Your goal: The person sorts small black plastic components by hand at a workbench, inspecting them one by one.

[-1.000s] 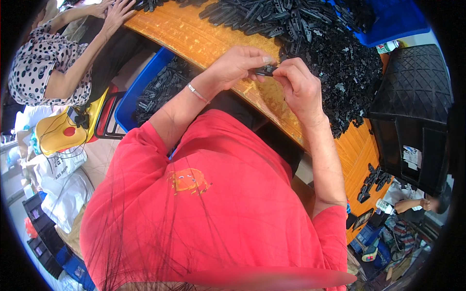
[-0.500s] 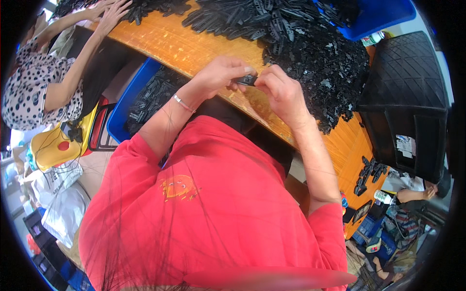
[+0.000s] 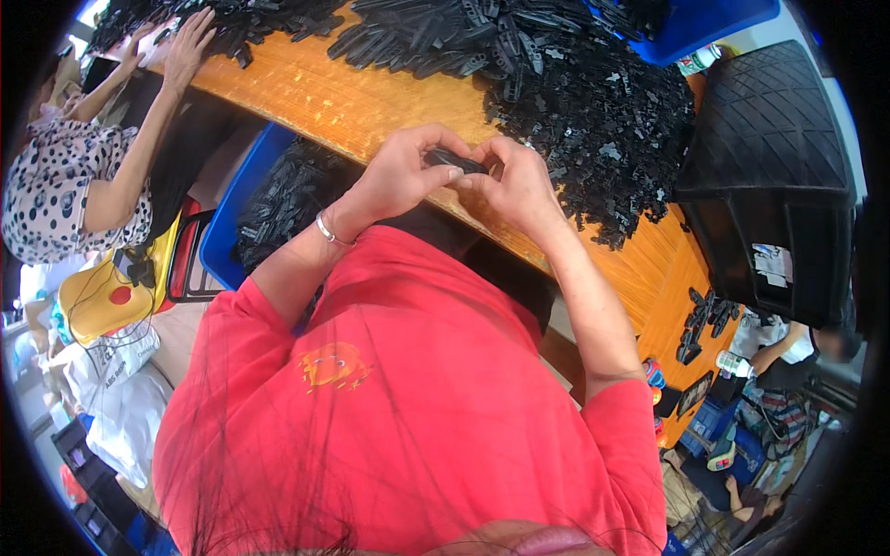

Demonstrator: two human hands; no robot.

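Observation:
Between my hands, over the table's near edge, is a small elongated black plastic part (image 3: pixel 449 160). My left hand (image 3: pixel 403 169) pinches its left end with thumb and fingers. At its right end the fingers and thumb of my right hand (image 3: pixel 515 182) are closed on it, and they cover that end. Beyond my hands, a heap of long black plastic parts (image 3: pixel 417 35) lies on the wooden table (image 3: pixel 287 88). To its right spreads a pile of small flat black pieces (image 3: pixel 593 139).
A blue bin of black parts (image 3: pixel 222 236) stands below the table at left. Another blue bin (image 3: pixel 714 30) is at the far right, near a large black crate (image 3: pixel 765 176). A co-worker in a spotted top (image 3: pixel 69 176) sits at left. Loose black parts (image 3: pixel 705 320) lie at right.
Both hands have come slightly nearer to my body, still on the black part. My right thumb now presses along it, and the part shows more of its length. The co-worker's arms have shifted.

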